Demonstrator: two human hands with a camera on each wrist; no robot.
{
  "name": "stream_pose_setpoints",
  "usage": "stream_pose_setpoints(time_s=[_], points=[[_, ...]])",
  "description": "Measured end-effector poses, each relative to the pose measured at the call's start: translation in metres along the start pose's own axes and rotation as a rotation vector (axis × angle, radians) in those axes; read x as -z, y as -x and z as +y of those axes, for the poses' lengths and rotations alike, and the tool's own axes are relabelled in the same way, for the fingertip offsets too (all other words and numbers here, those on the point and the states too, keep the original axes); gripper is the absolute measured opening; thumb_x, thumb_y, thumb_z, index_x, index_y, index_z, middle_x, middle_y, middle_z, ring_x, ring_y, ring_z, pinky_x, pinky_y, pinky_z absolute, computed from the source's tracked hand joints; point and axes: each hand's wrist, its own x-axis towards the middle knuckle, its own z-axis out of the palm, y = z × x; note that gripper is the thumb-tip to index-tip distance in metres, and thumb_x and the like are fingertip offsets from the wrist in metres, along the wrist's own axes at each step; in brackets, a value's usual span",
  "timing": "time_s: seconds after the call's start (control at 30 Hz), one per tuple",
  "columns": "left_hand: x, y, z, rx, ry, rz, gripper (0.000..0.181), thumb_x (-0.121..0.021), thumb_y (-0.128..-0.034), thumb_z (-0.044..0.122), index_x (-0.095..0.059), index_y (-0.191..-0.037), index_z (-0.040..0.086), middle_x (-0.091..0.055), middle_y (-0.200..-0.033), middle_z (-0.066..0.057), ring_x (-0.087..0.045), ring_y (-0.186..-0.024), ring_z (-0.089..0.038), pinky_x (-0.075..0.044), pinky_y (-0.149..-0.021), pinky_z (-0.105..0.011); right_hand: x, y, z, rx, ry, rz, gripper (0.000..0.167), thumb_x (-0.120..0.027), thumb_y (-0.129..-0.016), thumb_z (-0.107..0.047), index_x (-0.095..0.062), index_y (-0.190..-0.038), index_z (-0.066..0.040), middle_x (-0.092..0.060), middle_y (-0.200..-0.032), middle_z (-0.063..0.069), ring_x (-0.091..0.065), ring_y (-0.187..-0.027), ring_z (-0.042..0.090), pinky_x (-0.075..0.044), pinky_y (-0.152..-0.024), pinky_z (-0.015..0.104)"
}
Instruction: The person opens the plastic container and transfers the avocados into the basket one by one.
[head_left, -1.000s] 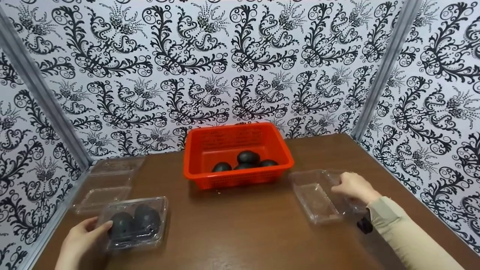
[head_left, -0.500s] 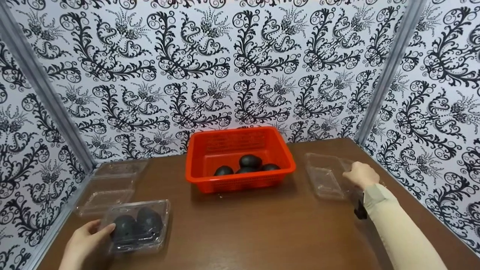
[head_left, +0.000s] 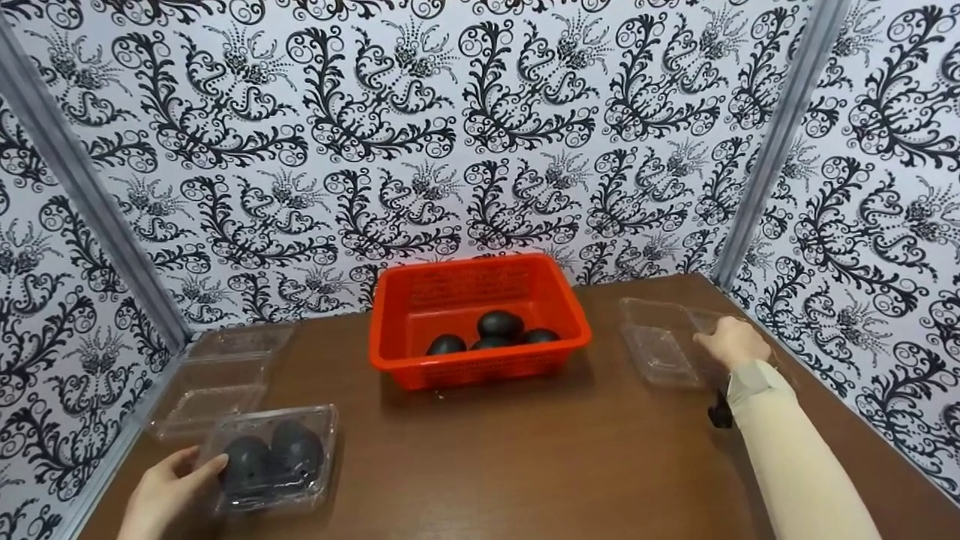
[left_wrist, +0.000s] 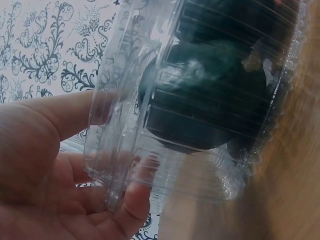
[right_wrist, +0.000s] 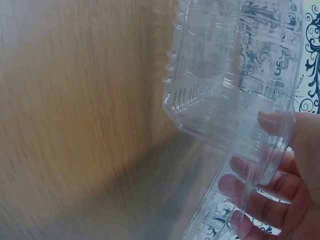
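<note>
The rim of a closed box (head_left: pixel 277 495) is gripped by the left hand (head_left: pixel 169 484), the thumb and the fingers being bent around its edge; two dark fruits (head_left: pixel 298 450) are seen through the clear plastic. This box is placed at the left front of the surface (head_left: pixel 495 465). Behind it a wide open box (head_left: pixel 202 405) is laid; in the head view its near edge is partly covered, and whether both are touching cannot be told. At the right back, not far from the patterned wall (head_left: pixel 862 247), the rim of a second open box (head_left: pixel 661 356) is pinched by the right hand (head_left: pixel 733 343) between thumb and bent fingers. The space between both open boxes is occupied by a red basket (head_left: pixel 480 371). In it four basket fruits (head_left: pixel 500 325) can be seen, partly hidden by its front side.
</note>
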Motion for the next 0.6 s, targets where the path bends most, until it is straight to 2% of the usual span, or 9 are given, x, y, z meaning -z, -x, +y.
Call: stream_pose_setpoints(time_s=[0.1,0.17,0.27,0.4,0.5,0.6], points=[[-0.001,0.002,-0.001,0.0,0.02,0.006,0.081,-0.054,-0.0957,0.046,-0.03,-0.138,-0.019,-0.037,-0.138,-0.037,-0.039,-0.124,-0.053,-0.035,-0.101,-0.061,0.004,0.004,-0.003,0.011,-0.018,0.039,0.053,-0.059,-0.09,-0.047,-0.063,-0.1,0.005,-0.061,-0.11,0.032,-0.06,-0.092,0.049,-0.047,-0.07,0.06],[-0.001,0.003,-0.001,0.0,0.03,0.013,0.08,-0.055,-0.0957,0.046,-0.031,-0.139,-0.018,-0.038,-0.138,-0.035,-0.039,-0.124,-0.053,-0.034,-0.101,-0.06,0.007,0.008,-0.007,0.016,-0.067,0.086,0.055,-0.057,-0.091,-0.049,-0.063,-0.106,0.004,-0.062,-0.113,0.03,-0.058,-0.097,0.049,-0.039,-0.082,0.067],[-0.002,0.003,-0.001,-0.016,0.042,0.02,0.078,-0.056,-0.0954,0.044,-0.034,-0.137,-0.018,-0.044,-0.135,-0.035,-0.042,-0.122,-0.052,-0.036,-0.1,-0.06,0.012,0.016,-0.019,0.035,-0.156,0.164,0.056,-0.054,-0.093,-0.051,-0.063,-0.113,0.0,-0.062,-0.116,0.026,-0.056,-0.102,0.047,-0.027,-0.089,0.071],[-0.002,0.003,-0.001,-0.036,0.046,0.045,0.072,-0.058,-0.0949,0.04,-0.039,-0.134,-0.017,-0.053,-0.126,-0.033,-0.049,-0.117,-0.049,-0.04,-0.096,-0.057,0.017,0.027,-0.048,0.104,-0.23,0.269,0.05,-0.055,-0.094,-0.05,-0.065,-0.113,-0.005,-0.066,-0.113,0.019,-0.058,-0.095,0.038,-0.03,-0.087,0.06],[-0.002,0.003,0.0,-0.037,0.061,0.056,0.069,-0.059,-0.0948,0.038,-0.042,-0.133,-0.016,-0.056,-0.123,-0.032,-0.051,-0.115,-0.047,-0.04,-0.096,-0.056,0.019,0.038,-0.078,0.202,-0.296,0.33,0.038,-0.06,-0.094,-0.04,-0.067,-0.108,-0.006,-0.069,-0.104,0.016,-0.062,-0.083,0.03,-0.041,-0.082,0.048],[-0.004,0.003,-0.001,-0.035,0.078,0.055,0.068,-0.059,-0.0948,0.039,-0.042,-0.133,-0.016,-0.058,-0.122,-0.031,-0.052,-0.114,-0.047,-0.04,-0.097,-0.056,0.02,0.055,-0.114,0.3,-0.4,0.331,0.026,-0.065,-0.092,-0.029,-0.07,-0.102,-0.005,-0.071,-0.096,0.013,-0.062,-0.074,0.022,-0.05,-0.073,0.034]])
